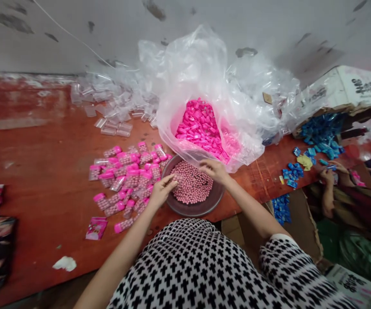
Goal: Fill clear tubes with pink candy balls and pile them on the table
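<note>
At the nine o'clock edge of the bowl (194,212), the left hand (163,189) is pinched narrow, fingertips seemingly around a small clear tube (179,177); its forearm slants up from seven o'clock. The right hand (215,171) bends inward over the rim at two o'clock, fingers curled close to the thumb, its forearm rising from four; whether it grips anything I cannot tell. Pink beads (191,193) fill the bowl beneath both. Pink-capped jars (129,171) of beads crowd the table at nine, with clear containers (116,128) at ten. An open plastic bag (188,60) of pink caps (200,128) stands at twelve. The table (43,171) is worn red-brown, running along a grey, patchy wall (108,25). Toward two lies a printed carton (360,88) with blue pieces (323,133); at three, a co-worker's hands (327,175) show.
</note>
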`<state>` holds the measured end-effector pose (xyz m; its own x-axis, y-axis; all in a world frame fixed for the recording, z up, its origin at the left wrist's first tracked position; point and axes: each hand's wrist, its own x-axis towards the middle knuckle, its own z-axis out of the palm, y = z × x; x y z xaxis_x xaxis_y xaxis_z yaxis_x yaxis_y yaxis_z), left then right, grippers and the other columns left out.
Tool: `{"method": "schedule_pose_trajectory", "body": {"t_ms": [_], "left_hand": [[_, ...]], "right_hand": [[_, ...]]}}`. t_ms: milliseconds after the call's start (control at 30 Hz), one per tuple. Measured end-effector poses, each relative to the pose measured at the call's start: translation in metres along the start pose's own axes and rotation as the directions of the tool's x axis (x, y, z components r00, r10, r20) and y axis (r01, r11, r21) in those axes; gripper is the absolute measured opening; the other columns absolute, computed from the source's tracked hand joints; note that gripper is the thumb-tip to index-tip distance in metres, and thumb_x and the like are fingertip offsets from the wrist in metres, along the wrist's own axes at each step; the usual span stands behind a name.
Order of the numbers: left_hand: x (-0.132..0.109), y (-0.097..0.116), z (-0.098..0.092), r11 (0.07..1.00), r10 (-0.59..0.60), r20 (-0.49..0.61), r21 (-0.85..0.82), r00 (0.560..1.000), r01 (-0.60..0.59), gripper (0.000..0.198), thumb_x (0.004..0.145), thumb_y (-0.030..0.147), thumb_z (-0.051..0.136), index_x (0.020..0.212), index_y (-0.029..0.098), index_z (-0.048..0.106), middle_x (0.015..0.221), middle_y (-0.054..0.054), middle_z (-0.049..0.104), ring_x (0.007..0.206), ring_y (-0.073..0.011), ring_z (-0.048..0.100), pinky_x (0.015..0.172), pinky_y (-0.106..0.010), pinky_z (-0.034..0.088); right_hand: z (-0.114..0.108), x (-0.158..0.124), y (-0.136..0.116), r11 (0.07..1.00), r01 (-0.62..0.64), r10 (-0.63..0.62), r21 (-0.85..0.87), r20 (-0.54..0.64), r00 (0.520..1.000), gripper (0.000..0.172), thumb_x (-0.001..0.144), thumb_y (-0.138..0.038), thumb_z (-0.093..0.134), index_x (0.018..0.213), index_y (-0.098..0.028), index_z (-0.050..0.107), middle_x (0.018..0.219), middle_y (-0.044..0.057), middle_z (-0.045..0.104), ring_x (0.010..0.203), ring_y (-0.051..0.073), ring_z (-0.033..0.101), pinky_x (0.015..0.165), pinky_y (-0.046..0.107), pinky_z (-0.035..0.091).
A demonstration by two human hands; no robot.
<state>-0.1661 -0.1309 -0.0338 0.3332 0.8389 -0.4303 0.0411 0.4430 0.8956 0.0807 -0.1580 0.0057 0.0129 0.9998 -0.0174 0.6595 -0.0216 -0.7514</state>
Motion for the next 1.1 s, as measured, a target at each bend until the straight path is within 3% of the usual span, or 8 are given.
{"method": "schedule_pose_trajectory", "body": {"t_ms": [67,167,333,533,667,833,933,1100], "left_hand": [[0.0,0.001,0.002,0.998,-0.019,0.033,-0.056,0.999,0.021,0.057,0.057,0.054,0.076,0.1,0.017,0.069,0.1,-0.008,0.072,0.088,-0.0221,0.066,0.082,-0.039,0.055],[-0.002,0.001,0.007,0.989,-0.062,0.077,-0.127,0.995,0.072,0.05,0.062,0.051,0.074,0.099,0.018,0.068,0.099,-0.007,0.071,0.085,-0.0199,0.066,0.08,-0.036,0.056],[-0.002,0.003,0.014,0.974,-0.126,0.068,-0.179,0.99,0.136,0.049,0.059,0.05,0.077,0.096,0.018,0.068,0.097,-0.007,0.071,0.083,-0.0198,0.067,0.079,-0.037,0.057],[0.005,0.007,0.009,0.964,-0.134,0.062,-0.225,0.989,0.144,0.047,0.061,0.049,0.077,0.096,0.019,0.068,0.103,-0.008,0.07,0.09,-0.0209,0.066,0.081,-0.036,0.056],[0.007,0.008,0.007,0.956,-0.146,0.03,-0.253,0.989,0.149,0.046,0.06,0.046,0.078,0.096,0.018,0.068,0.098,-0.007,0.071,0.084,-0.0189,0.067,0.08,-0.035,0.057],[0.01,0.016,0.01,0.965,-0.081,-0.035,-0.254,0.996,0.069,0.046,0.062,0.047,0.076,0.096,0.017,0.067,0.099,-0.007,0.071,0.084,-0.0196,0.067,0.078,-0.035,0.057],[0.014,0.031,0.017,0.966,0.014,-0.043,-0.258,0.999,-0.025,0.044,0.065,0.045,0.074,0.1,0.018,0.067,0.103,-0.007,0.07,0.092,-0.0211,0.066,0.082,-0.035,0.055],[0.022,0.057,0.034,0.92,0.173,-0.056,-0.348,0.983,-0.181,0.044,0.068,0.043,0.072,0.105,0.021,0.065,0.109,-0.006,0.067,0.1,-0.0197,0.063,0.088,-0.035,0.052]], "right_hand": [[-0.014,0.034,0.019,0.989,-0.141,0.13,-0.04,-0.208,0.97,0.027,0.089,-0.034,0.049,0.101,-0.017,0.066,0.083,0.004,0.07,0.072,0.016,0.064,0.07,0.026,0.048],[-0.03,0.089,0.049,0.942,-0.257,0.182,-0.215,-0.316,0.931,0.023,0.087,-0.027,0.05,0.096,-0.017,0.068,0.094,0.007,0.071,0.086,0.019,0.063,0.082,0.031,0.047],[-0.028,0.162,0.069,0.894,-0.234,0.144,-0.381,-0.25,0.957,0.029,0.089,-0.021,0.042,0.103,-0.015,0.067,0.099,0.009,0.069,0.092,0.021,0.062,0.087,0.034,0.045],[-0.005,0.199,0.057,0.799,-0.221,0.158,-0.56,-0.16,0.974,0.037,0.088,-0.022,0.045,0.123,-0.017,0.057,0.118,0.012,0.061,0.104,0.026,0.056,0.089,0.04,0.044],[-0.003,0.2,0.053,0.764,-0.226,0.186,-0.604,-0.129,0.974,0.033,0.088,-0.023,0.045,0.116,-0.016,0.06,0.113,0.013,0.062,0.101,0.027,0.057,0.086,0.042,0.045],[-0.019,0.17,0.047,0.837,-0.244,0.149,-0.49,-0.226,0.963,0.034,0.086,-0.024,0.046,0.114,-0.014,0.062,0.105,0.011,0.067,0.095,0.024,0.062,0.087,0.038,0.046],[-0.03,0.133,0.034,0.901,-0.138,0.071,-0.412,-0.175,0.982,0.035,0.086,-0.025,0.047,0.116,-0.014,0.062,0.104,0.01,0.069,0.091,0.021,0.064,0.085,0.034,0.047],[-0.035,0.061,-0.007,0.954,0.112,-0.108,-0.278,0.027,0.994,0.034,0.085,-0.032,0.052,0.114,-0.019,0.064,0.106,0.007,0.069,0.094,0.02,0.063,0.086,0.034,0.048]]}}
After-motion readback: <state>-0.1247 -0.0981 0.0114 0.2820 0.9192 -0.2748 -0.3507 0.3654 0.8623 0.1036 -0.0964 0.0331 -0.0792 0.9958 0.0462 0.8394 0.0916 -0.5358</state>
